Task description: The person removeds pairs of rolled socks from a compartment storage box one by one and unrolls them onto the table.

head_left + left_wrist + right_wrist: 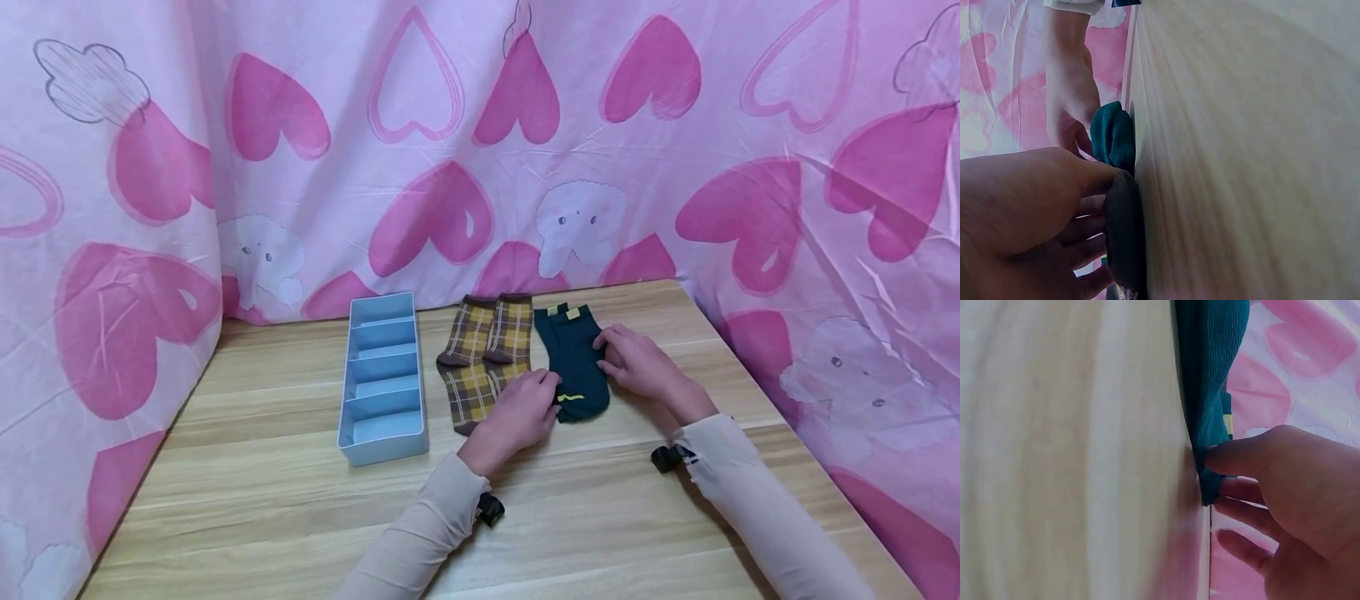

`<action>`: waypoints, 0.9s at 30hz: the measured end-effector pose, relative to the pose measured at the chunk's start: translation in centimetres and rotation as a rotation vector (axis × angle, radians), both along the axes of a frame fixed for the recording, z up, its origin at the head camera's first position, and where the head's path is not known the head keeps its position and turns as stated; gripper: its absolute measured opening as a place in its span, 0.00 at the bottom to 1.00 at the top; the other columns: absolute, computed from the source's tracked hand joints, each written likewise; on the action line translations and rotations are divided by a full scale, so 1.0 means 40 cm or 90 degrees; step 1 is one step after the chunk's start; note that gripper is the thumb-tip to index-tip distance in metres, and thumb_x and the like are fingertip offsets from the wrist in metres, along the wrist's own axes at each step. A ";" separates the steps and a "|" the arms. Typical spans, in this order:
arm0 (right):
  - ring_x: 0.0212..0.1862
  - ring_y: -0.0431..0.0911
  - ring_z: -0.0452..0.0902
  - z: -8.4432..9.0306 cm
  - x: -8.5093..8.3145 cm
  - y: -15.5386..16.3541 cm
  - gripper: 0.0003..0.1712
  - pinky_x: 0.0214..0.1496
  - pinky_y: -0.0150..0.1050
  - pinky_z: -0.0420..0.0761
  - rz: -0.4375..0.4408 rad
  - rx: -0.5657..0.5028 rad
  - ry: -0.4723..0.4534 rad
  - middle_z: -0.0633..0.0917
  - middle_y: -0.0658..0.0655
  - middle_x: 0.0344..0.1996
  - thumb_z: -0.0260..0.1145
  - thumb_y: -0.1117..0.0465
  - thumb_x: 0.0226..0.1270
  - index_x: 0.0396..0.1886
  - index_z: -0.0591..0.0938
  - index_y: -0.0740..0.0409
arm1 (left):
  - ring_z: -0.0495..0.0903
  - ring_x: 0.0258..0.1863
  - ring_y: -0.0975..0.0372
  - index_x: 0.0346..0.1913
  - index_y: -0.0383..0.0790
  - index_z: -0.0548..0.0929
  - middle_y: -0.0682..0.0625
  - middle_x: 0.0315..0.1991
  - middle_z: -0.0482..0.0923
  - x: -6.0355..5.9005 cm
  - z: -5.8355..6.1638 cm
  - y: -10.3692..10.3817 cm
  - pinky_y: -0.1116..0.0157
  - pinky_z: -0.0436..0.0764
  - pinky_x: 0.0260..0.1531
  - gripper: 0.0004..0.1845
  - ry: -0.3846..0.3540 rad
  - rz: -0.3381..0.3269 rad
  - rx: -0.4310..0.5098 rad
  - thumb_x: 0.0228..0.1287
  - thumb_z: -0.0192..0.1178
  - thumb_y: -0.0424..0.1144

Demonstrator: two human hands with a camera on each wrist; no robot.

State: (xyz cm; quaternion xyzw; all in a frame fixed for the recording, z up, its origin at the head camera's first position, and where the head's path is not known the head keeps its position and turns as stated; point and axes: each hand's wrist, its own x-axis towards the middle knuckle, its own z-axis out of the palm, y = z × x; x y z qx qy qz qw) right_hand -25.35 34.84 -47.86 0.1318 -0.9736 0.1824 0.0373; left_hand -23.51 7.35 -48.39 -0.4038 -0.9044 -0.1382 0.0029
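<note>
A dark teal sock with yellow marks lies flat on the wooden table. Just left of it lies a pair of yellow-brown plaid socks. My left hand lies over the plaid pair's toes and pinches the teal sock's near left edge between thumb and fingers. My right hand pinches the sock's right edge. In the right wrist view the thumb sits on the teal cloth, which is lifted slightly off the wood. The right hand also shows beyond the teal sock in the left wrist view.
A light blue organiser tray with several compartments stands left of the socks. A pink curtain with hearts hangs round the table at the back and on both sides. Bare wood lies in front of my arms.
</note>
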 end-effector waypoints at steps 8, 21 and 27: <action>0.60 0.61 0.84 0.017 0.012 0.007 0.20 0.70 0.64 0.80 -0.012 0.026 -0.036 0.87 0.67 0.59 0.72 0.60 0.76 0.61 0.85 0.65 | 0.85 0.55 0.57 0.63 0.40 0.81 0.47 0.57 0.85 -0.009 -0.015 -0.001 0.58 0.85 0.62 0.20 -0.008 -0.005 0.038 0.78 0.66 0.47; 0.55 0.59 0.84 0.032 0.034 0.046 0.24 0.65 0.64 0.84 -0.061 0.045 -0.070 0.88 0.64 0.55 0.76 0.50 0.73 0.58 0.86 0.61 | 0.86 0.59 0.57 0.63 0.44 0.86 0.48 0.60 0.86 0.005 0.012 -0.005 0.60 0.86 0.61 0.17 -0.009 -0.002 0.026 0.76 0.69 0.43; 0.68 0.64 0.79 0.020 0.027 0.036 0.36 0.74 0.65 0.78 -0.004 0.007 -0.091 0.81 0.69 0.69 0.72 0.51 0.77 0.76 0.75 0.65 | 0.83 0.62 0.57 0.67 0.52 0.86 0.50 0.63 0.84 0.006 0.018 -0.007 0.58 0.85 0.63 0.19 -0.025 -0.022 0.035 0.77 0.68 0.42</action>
